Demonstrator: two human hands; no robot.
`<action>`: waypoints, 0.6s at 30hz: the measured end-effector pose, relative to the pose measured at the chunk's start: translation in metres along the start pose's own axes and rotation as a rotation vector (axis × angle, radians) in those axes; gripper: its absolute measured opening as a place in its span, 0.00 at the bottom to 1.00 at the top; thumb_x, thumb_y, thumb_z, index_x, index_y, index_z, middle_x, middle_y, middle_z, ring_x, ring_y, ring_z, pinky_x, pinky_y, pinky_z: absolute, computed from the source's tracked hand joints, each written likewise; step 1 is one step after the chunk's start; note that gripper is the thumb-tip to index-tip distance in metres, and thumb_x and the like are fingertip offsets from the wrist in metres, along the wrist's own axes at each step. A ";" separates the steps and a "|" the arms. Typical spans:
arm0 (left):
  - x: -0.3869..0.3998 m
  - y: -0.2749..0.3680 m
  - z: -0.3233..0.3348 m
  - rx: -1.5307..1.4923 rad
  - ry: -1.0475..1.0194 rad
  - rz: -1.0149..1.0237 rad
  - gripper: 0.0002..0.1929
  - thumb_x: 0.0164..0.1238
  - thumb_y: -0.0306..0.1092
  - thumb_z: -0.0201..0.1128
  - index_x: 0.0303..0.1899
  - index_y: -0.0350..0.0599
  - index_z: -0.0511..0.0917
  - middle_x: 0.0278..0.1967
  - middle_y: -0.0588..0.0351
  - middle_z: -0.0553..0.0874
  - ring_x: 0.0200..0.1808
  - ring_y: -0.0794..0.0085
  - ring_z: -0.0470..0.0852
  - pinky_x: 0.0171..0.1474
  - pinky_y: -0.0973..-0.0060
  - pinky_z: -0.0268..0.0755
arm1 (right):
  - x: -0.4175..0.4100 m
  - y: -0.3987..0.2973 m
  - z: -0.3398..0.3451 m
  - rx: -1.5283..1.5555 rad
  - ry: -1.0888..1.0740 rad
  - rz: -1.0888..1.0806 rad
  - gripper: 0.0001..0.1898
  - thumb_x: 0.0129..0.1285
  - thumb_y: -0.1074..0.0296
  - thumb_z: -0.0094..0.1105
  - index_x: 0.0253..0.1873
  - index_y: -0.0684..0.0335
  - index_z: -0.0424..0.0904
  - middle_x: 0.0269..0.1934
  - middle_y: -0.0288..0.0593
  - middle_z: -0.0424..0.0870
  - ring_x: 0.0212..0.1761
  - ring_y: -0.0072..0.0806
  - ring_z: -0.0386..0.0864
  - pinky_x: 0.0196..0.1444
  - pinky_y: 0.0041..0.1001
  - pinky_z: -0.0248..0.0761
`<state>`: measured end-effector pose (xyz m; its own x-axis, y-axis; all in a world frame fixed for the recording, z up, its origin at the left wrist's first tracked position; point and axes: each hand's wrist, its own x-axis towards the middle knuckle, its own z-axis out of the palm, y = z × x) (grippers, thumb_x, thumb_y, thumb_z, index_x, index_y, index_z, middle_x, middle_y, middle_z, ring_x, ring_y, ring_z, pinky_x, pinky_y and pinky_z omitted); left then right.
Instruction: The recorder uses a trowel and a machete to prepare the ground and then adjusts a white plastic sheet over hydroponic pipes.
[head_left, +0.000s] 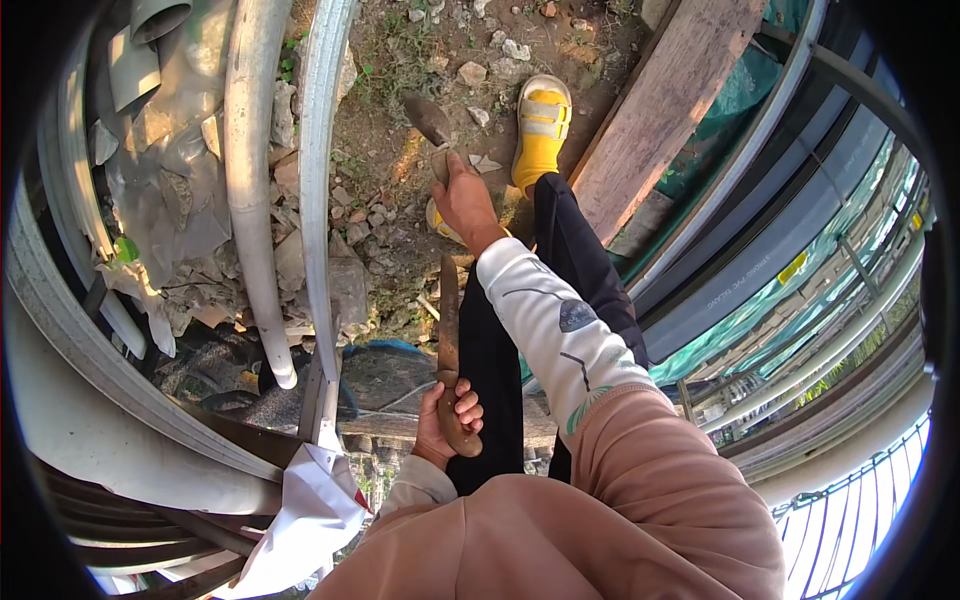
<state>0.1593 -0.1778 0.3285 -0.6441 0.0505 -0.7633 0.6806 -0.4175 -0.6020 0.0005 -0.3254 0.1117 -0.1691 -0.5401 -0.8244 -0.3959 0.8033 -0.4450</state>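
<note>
My left hand (442, 427) is closed around the wooden handle of a long, rusty-bladed knife (448, 337), whose blade points away from me between my body and the ground. My right hand (466, 196) reaches forward over the soil and grips the handle of a small pointed trowel (427, 118). The trowel's dull, dirty blade points ahead and to the left; whether it touches the ground I cannot tell. My feet are in yellow socks and strapped sandals (545, 120), with one partly hidden behind my right hand.
A bamboo pole (251, 187) and a ribbed metal channel (319, 165) run along the left, beside broken stones (292, 259) and plastic sheeting. A weathered wooden plank (667, 105) lies at right, next to green sheeting and dark PVC gutters (780, 262). White cloth (307, 517) hangs at lower left.
</note>
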 end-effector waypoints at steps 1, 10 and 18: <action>0.002 0.000 0.001 0.002 0.003 -0.004 0.13 0.64 0.48 0.53 0.36 0.48 0.67 0.25 0.61 0.71 0.28 0.74 0.72 0.39 0.69 0.72 | -0.003 0.002 0.001 -0.001 0.001 -0.001 0.29 0.57 0.64 0.53 0.64 0.65 0.58 0.49 0.64 0.72 0.49 0.54 0.73 0.51 0.41 0.68; 0.001 0.005 -0.004 0.025 -0.017 -0.010 0.14 0.64 0.48 0.53 0.36 0.48 0.67 0.27 0.59 0.72 0.29 0.73 0.72 0.39 0.69 0.70 | 0.006 -0.033 -0.071 -0.273 0.034 -0.217 0.27 0.53 0.64 0.57 0.61 0.57 0.65 0.41 0.57 0.77 0.44 0.49 0.77 0.45 0.39 0.71; 0.003 0.015 -0.006 0.053 0.003 -0.020 0.13 0.65 0.47 0.53 0.36 0.48 0.67 0.27 0.58 0.72 0.29 0.71 0.73 0.41 0.67 0.71 | 0.073 -0.037 -0.042 -0.238 0.298 -0.177 0.25 0.56 0.69 0.50 0.61 0.59 0.63 0.45 0.59 0.74 0.40 0.53 0.77 0.42 0.43 0.72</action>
<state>0.1696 -0.1782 0.3161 -0.6559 0.0622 -0.7523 0.6484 -0.4639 -0.6037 -0.0350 -0.4053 0.0831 -0.3200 -0.7415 -0.5897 -0.6336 0.6302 -0.4487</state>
